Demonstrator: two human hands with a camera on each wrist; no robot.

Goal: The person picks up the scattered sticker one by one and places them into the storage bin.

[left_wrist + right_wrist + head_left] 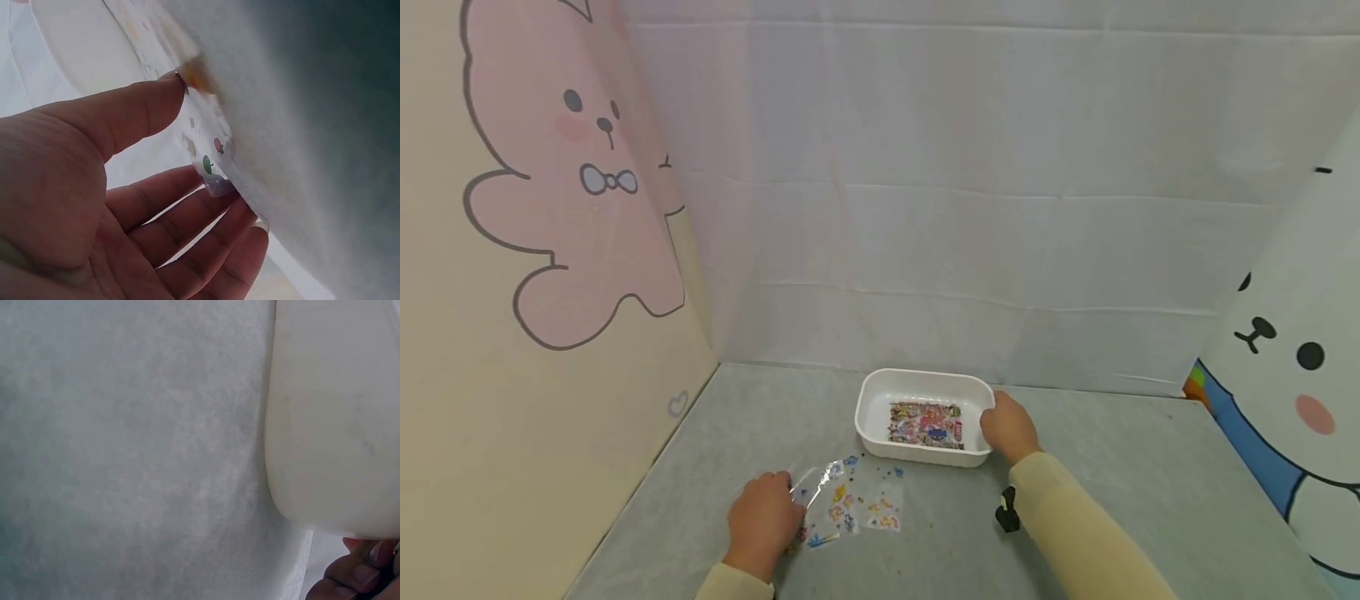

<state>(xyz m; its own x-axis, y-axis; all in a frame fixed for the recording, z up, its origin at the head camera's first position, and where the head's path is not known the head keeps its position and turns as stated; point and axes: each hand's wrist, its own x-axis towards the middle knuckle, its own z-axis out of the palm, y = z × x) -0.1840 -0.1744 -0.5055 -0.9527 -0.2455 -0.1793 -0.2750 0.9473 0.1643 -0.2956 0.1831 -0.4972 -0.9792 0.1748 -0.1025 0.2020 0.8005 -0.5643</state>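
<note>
In the head view my left hand (762, 515) is at the left edge of clear sticker sheets (842, 500) with small colourful prints, lying on the table. The left wrist view shows the thumb and fingers of my left hand (144, 187) spread apart, with the thumb and fingertips touching a sticker sheet (203, 140) between them. My right hand (1009, 427) grips the right end of a white plastic basin (880, 417). A packed patch of colourful pieces (925, 423) lies inside the basin. Curled fingers (353, 575) show under the basin's end in the right wrist view.
A grey cloth covers the table (1120, 467). Behind it hangs a white curtain (962, 208). Walls with cartoon animals (580, 208) stand on both sides. A small black device (1008, 510) is at the right wrist.
</note>
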